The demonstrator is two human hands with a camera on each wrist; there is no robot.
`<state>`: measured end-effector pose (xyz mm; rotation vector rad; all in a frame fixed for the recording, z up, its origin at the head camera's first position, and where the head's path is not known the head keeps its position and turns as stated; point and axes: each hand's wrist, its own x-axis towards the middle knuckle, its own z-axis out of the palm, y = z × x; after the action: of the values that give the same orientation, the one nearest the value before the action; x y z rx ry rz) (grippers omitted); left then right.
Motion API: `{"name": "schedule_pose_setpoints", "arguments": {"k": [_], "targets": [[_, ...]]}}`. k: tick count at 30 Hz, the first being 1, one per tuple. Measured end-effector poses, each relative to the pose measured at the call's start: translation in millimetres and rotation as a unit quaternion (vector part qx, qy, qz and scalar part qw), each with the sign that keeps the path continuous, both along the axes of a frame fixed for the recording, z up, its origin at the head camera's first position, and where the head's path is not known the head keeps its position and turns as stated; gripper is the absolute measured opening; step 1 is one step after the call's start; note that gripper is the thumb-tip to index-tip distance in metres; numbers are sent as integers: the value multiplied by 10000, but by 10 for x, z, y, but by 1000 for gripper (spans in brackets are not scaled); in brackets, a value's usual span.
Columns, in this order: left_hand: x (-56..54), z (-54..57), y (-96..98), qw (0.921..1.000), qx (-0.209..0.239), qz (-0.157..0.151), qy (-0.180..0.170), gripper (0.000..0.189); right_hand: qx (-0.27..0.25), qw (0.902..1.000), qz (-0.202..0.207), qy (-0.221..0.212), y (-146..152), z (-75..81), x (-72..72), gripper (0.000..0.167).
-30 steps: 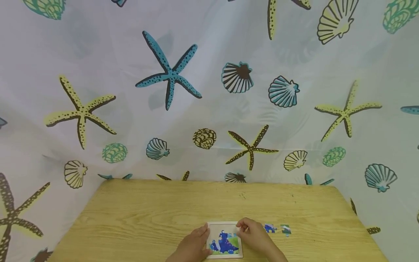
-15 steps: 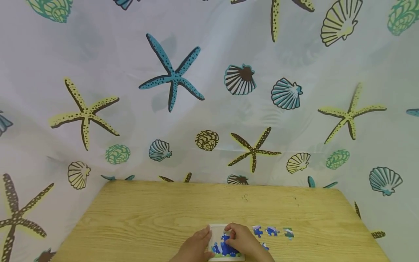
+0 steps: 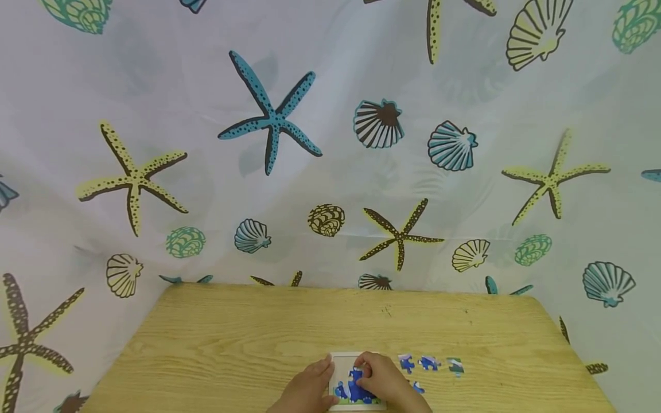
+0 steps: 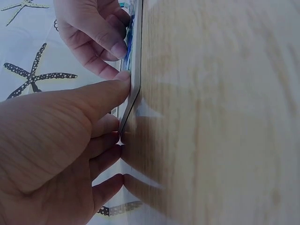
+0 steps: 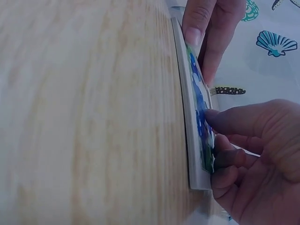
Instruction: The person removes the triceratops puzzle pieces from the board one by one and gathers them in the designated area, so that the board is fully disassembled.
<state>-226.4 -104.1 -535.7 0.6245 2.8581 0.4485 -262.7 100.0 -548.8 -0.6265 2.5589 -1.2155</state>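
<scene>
A shallow puzzle tray (image 3: 341, 358) with a pale rim lies near the table's front edge, several blue dinosaur puzzle pieces (image 3: 355, 391) fitted in its lower part. My left hand (image 3: 306, 385) holds the tray's left side, thumb at the front corner; in the left wrist view its other fingertips (image 4: 121, 152) reach down along the edge. Over the tray's right half, my right hand (image 3: 384, 378) has curled fingers, thumb and index pinching at a puzzle piece mostly hidden beneath them. The right wrist view shows that thumb (image 5: 220, 121) against the blue picture.
Right of the tray lie several loose puzzle pieces, among them a blue one (image 3: 428, 363) and a green and grey one (image 3: 455, 366); another (image 3: 417, 388) sits beside the right wrist. A curtain (image 3: 330, 166) printed with starfish and shells surrounds the wooden table (image 3: 248, 327).
My right hand has moved left and down from the tray's upper right corner to over its pieces, uncovering loose pieces at the right. My left hand keeps its hold on the tray.
</scene>
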Motion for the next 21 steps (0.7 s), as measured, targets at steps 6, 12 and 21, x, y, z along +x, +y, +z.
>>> {"name": "schedule_pose_setpoints", "arguments": {"k": [6, 12, 21], "targets": [[-7, -25, -10, 9999, -6, -60, 103, 68, -29, 10000, -5, -82, -5, 32, 10, 20], [-8, -19, -4, 10000, 4, -27, 40, 68, -76, 9998, -46, -177, -6, 56, 17, 20], [14, 11, -7, 9999, 122, -58, 57, 70, 43, 9999, -130, -50, -4, 70, 23, 21]]}}
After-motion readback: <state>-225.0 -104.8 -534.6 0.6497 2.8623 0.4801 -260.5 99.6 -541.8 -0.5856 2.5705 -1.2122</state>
